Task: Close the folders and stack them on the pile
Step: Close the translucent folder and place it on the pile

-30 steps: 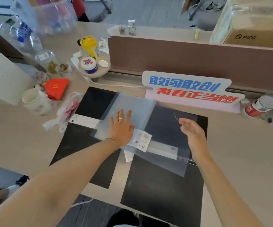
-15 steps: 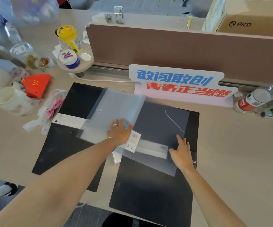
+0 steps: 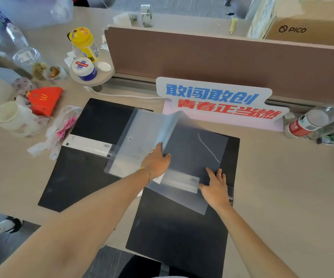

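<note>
A translucent plastic folder point(image 3: 136, 141) lies open across two black folders, one on the left point(image 3: 75, 177) and one on the right point(image 3: 178, 227). My left hand point(image 3: 156, 162) is at the folder's middle, fingers tucked under the right-hand sheet point(image 3: 192, 149), thumb on top. That sheet's far edge curls up off the desk. My right hand point(image 3: 215, 187) lies flat with fingers apart on the sheet's near right corner, beside its white label strip point(image 3: 182, 180).
A blue and red sign point(image 3: 218, 103) stands behind the folders against the brown divider point(image 3: 222, 61). Left: a white mug point(image 3: 13, 117), red box point(image 3: 45, 99), plastic bag point(image 3: 59, 129), jars. Right: a water bottle point(image 3: 310, 121). The desk's near edge runs under my forearms.
My left hand slid right from lying flat on the left sheet and took hold of the right sheet's edge. My right hand came down onto its near corner.
</note>
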`<state>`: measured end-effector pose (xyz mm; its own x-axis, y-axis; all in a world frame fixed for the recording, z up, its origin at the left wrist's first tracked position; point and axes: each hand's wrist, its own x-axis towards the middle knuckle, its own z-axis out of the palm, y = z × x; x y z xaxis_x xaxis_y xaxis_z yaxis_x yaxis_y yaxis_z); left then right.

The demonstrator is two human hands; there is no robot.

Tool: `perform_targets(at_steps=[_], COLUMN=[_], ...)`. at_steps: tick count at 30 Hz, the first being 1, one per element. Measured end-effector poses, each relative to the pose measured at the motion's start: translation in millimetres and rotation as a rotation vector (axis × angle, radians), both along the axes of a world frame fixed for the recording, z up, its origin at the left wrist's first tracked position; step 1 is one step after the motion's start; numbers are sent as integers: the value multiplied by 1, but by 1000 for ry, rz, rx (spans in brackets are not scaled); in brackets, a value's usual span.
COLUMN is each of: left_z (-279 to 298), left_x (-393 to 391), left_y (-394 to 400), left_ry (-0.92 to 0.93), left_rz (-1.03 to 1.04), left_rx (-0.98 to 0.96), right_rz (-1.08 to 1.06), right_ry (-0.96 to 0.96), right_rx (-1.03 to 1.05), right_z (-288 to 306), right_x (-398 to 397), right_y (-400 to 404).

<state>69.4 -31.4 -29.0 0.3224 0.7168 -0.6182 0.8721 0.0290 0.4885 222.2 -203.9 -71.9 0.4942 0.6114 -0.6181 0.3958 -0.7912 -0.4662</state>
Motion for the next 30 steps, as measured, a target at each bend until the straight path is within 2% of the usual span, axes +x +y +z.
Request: perform_targets(at_steps=[6,10,13,17,20,23,26,30], left_z=[27,55,81,118,135,146,153,159], left_x=[0,-6,-14,-24,-34,-47,-63,-85], left_y=[10,25,36,49,58,66,70,67], left_ry=[-114,-233,-295,-357,-412,-541,-622,-721], left_rz=[80,123,99,79,134,224,324,501], left_rx=[-45,-84,-124,-91,-12,1,0,-153], right_rz=[-81,-63,14,212,348,429,451,352], right_ry=[196,234,194,43,-94,-161,-182,-202], right_rx=[122,208,213,233,243,254,304,493], right_z=[14,30,41,56,68,78,84,96], right_x=[-2,-13,-22,-36,-46,-52,-51,-44], right_y=[5,7,8,9,14,19,19,13])
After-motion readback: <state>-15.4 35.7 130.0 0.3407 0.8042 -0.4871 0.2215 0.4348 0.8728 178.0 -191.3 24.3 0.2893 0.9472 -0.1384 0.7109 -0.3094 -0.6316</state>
